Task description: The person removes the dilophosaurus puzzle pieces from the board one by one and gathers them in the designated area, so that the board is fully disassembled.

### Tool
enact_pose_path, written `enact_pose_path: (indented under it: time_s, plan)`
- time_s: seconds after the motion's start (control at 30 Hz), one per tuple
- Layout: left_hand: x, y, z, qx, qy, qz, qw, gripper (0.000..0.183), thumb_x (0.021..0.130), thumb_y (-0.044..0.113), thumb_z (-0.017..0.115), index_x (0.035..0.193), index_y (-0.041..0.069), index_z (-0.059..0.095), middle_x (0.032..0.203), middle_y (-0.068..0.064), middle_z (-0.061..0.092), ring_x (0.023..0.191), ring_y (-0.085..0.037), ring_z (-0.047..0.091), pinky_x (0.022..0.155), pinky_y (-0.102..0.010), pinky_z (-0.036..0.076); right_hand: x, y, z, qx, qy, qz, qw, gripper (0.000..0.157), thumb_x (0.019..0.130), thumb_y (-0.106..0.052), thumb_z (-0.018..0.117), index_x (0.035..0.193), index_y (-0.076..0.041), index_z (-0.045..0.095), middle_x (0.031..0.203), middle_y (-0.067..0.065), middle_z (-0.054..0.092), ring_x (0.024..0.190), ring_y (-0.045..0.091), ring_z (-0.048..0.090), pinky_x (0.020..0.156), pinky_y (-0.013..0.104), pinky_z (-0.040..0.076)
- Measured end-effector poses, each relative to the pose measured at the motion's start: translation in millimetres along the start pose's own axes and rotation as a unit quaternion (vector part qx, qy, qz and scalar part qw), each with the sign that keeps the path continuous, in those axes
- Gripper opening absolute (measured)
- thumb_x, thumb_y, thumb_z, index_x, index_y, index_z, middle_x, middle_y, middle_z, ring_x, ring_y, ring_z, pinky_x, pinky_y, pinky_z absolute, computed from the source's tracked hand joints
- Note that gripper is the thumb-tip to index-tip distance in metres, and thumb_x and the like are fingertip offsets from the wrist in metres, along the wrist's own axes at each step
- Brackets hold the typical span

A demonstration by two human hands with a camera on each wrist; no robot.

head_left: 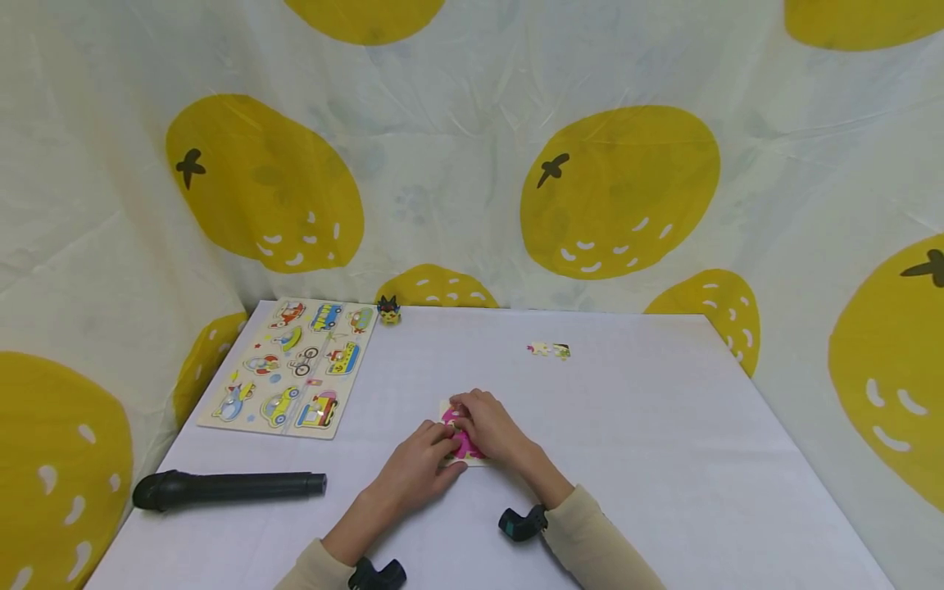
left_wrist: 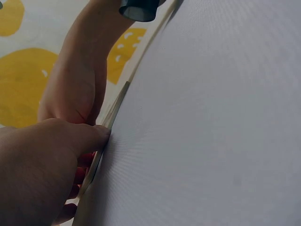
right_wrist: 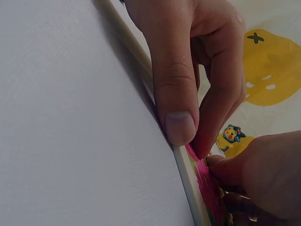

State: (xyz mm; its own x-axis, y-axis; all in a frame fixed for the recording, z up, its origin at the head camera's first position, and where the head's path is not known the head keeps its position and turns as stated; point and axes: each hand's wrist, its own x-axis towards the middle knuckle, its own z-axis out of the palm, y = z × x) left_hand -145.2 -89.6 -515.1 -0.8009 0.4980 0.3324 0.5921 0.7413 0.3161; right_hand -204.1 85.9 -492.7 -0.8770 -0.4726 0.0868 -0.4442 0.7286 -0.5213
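A small pink-patterned jigsaw puzzle (head_left: 469, 448) on a thin pale board lies near the middle of the table, largely covered by both hands. My left hand (head_left: 422, 461) grips it from the left, thumb along the front edge and fingertips on the pink face. In the right wrist view this left thumb (right_wrist: 178, 125) is right at the board's rim. From the right, my right hand (head_left: 492, 428) holds the puzzle, fingers bent over its far part. Its thumb is close to the left fingertips, and the bent fingers hide what lies under them. Two loose jigsaw pieces (head_left: 549, 351) lie farther back.
A wooden vehicle peg board (head_left: 283, 369) stands flat at the back left, with a small yellow figurine (head_left: 388, 310) beside its far corner. A black microphone-like handle (head_left: 232, 487) lies at the front left. Patterned cloth (head_left: 442, 164) hangs behind the white table (head_left: 664, 459).
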Motion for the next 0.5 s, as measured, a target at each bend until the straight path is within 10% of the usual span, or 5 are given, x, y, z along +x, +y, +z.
enact_pose_path:
  time_s: [0.5]
  plan:
    - [0.4,-0.8,1.9,0.001,0.004,-0.001,1.0,0.035,0.089,0.039,0.074,0.112,0.012,0.075,0.118,-0.001,0.067,0.103,-0.013,0.056,0.087,-0.028,0.055,2.3,4.3,3.9,0.037,0.012,0.027,0.999,0.028,0.095,-0.016,0.068,0.119,-0.007,0.059,0.103,0.004,0.052,0.086,0.014,0.051,0.08,0.029,0.047]
